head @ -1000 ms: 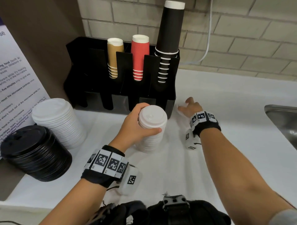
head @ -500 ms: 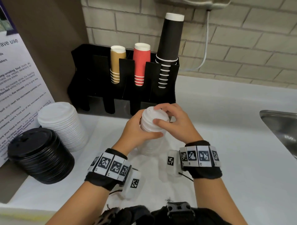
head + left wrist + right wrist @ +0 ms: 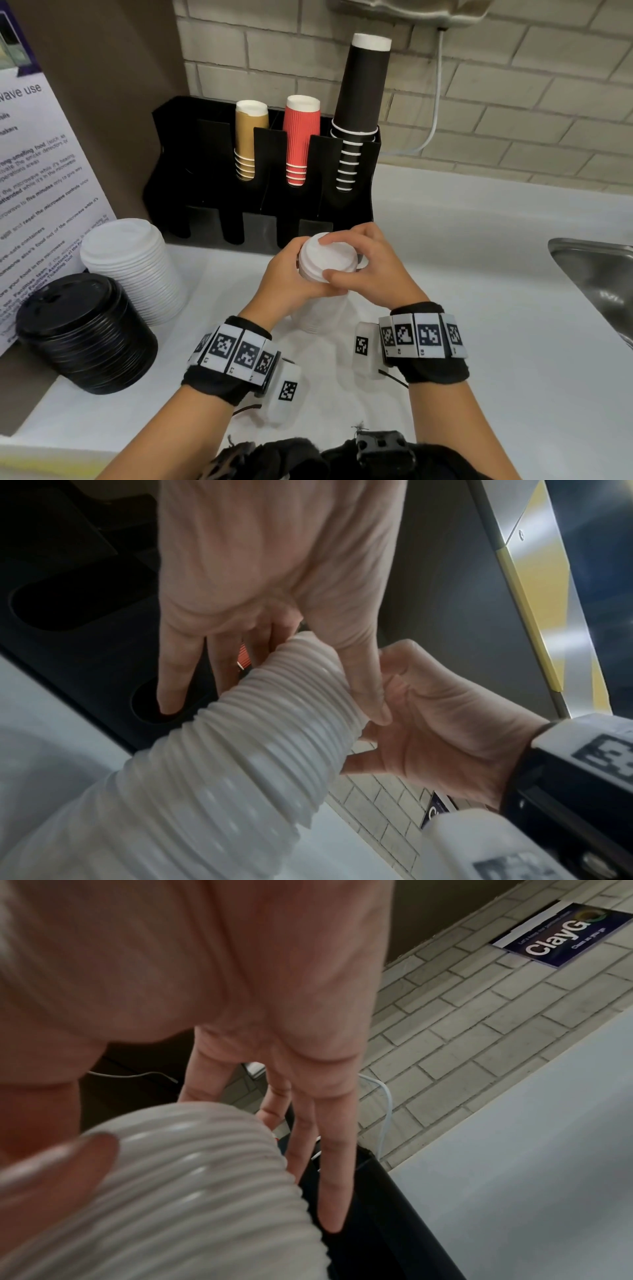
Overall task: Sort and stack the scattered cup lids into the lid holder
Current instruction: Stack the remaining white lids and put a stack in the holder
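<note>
Featherlight ribbed white plastic lid stack [image 3: 320, 294], before the black slotted holder [image 3: 205, 178], looks topple-prone: left hand [image 3: 291, 274] clasps its side, right hand [image 3: 373, 270] pinches the top rim.

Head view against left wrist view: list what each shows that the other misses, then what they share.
Head only: the black lid stack, the larger white lid stack, the tan cups, red cups and black cups in the holder, the sink, and the held stack's top lid.

Left wrist only: the ribbed side of the held stack close up, and the left palm.

Both: the left hand and right hand gripping the held stack.
</note>
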`<state>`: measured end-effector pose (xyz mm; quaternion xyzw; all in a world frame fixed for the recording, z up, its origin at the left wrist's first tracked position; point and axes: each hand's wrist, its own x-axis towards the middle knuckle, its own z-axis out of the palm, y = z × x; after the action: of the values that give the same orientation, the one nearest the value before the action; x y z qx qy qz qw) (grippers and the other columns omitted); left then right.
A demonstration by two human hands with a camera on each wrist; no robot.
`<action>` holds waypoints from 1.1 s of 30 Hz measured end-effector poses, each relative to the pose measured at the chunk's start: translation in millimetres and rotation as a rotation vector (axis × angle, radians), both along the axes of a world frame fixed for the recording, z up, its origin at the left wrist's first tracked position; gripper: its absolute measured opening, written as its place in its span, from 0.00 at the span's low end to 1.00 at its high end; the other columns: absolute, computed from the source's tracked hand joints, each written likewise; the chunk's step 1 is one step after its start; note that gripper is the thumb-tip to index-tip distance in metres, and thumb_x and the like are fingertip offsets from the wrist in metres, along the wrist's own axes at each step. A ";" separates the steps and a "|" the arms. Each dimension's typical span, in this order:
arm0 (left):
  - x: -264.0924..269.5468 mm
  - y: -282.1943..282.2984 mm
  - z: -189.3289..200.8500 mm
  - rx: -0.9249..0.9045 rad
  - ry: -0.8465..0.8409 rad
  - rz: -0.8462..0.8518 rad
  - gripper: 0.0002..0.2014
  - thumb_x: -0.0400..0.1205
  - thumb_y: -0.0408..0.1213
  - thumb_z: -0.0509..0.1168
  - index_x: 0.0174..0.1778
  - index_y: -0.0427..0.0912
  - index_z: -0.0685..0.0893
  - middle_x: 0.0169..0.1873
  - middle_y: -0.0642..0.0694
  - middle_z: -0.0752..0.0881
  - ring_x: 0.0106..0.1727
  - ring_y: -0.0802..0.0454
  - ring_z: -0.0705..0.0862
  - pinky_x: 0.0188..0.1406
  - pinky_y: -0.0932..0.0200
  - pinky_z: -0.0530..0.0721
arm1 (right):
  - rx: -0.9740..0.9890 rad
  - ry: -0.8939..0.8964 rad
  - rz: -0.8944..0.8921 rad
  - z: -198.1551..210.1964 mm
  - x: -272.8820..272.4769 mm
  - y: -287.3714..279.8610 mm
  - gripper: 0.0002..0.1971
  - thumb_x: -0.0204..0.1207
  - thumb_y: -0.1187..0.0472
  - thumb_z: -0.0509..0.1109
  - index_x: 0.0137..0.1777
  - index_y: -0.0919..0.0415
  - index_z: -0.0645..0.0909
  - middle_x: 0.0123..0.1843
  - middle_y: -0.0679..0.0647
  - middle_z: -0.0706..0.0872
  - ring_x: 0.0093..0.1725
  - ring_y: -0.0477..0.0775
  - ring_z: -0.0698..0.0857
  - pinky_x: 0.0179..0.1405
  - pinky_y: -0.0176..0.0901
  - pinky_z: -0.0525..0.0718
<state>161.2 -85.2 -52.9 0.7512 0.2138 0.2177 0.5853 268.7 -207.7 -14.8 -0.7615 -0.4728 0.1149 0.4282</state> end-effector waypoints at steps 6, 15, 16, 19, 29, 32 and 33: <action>-19.0 19.7 11.5 -0.240 0.367 -0.128 0.60 0.49 0.80 0.71 0.78 0.59 0.66 0.73 0.54 0.74 0.71 0.48 0.75 0.58 0.49 0.82 | 0.025 0.044 -0.020 -1.0 2.8 -1.0 0.21 0.68 0.64 0.78 0.59 0.45 0.81 0.59 0.55 0.71 0.59 0.48 0.74 0.55 0.18 0.71; -7.4 10.4 3.9 -0.476 0.531 -0.198 0.59 0.56 0.85 0.49 0.82 0.56 0.66 0.78 0.38 0.71 0.56 0.31 0.86 0.57 0.41 0.85 | -0.045 0.060 0.017 1.9 19.6 -1.1 0.28 0.72 0.64 0.72 0.68 0.39 0.74 0.59 0.53 0.68 0.60 0.45 0.73 0.57 0.23 0.68; -2.1 8.2 3.5 -0.503 0.518 -0.183 0.57 0.59 0.84 0.49 0.81 0.54 0.66 0.77 0.38 0.71 0.55 0.31 0.87 0.55 0.42 0.85 | -0.060 0.056 0.003 2.3 23.6 -0.3 0.28 0.72 0.64 0.72 0.69 0.40 0.74 0.58 0.52 0.67 0.58 0.42 0.72 0.56 0.22 0.68; 12.6 0.6 2.2 -0.591 0.459 -0.129 0.45 0.73 0.78 0.47 0.77 0.50 0.70 0.72 0.39 0.76 0.51 0.35 0.88 0.51 0.46 0.84 | -0.103 0.045 -0.047 5.3 37.5 3.2 0.27 0.73 0.62 0.71 0.70 0.42 0.75 0.58 0.50 0.66 0.56 0.39 0.71 0.53 0.21 0.66; 32.4 -13.3 -7.2 -0.717 0.345 -0.073 0.31 0.82 0.70 0.48 0.68 0.49 0.73 0.59 0.48 0.80 0.56 0.36 0.86 0.67 0.45 0.76 | -0.160 -0.046 -0.059 5.7 69.9 8.9 0.28 0.69 0.55 0.79 0.66 0.49 0.71 0.62 0.51 0.69 0.61 0.50 0.73 0.46 0.24 0.67; 31.0 -14.0 -8.8 -0.728 0.330 -0.072 0.25 0.82 0.69 0.49 0.55 0.52 0.78 0.52 0.52 0.80 0.56 0.39 0.85 0.67 0.45 0.76 | -0.175 -0.061 -0.046 5.3 73.9 11.6 0.30 0.69 0.56 0.79 0.68 0.50 0.69 0.64 0.54 0.72 0.63 0.53 0.74 0.52 0.34 0.71; 28.8 -13.1 -9.7 -0.713 0.327 -0.073 0.27 0.82 0.68 0.50 0.60 0.52 0.78 0.57 0.50 0.80 0.61 0.38 0.84 0.72 0.42 0.73 | -0.190 -0.061 -0.043 5.2 74.9 12.1 0.31 0.68 0.55 0.79 0.69 0.49 0.68 0.65 0.55 0.73 0.63 0.54 0.74 0.54 0.38 0.72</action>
<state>190.0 -98.2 -62.5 0.5327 0.3395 -0.0138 0.7751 343.6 -195.6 -9.6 -0.8119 -0.4561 0.1266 0.3417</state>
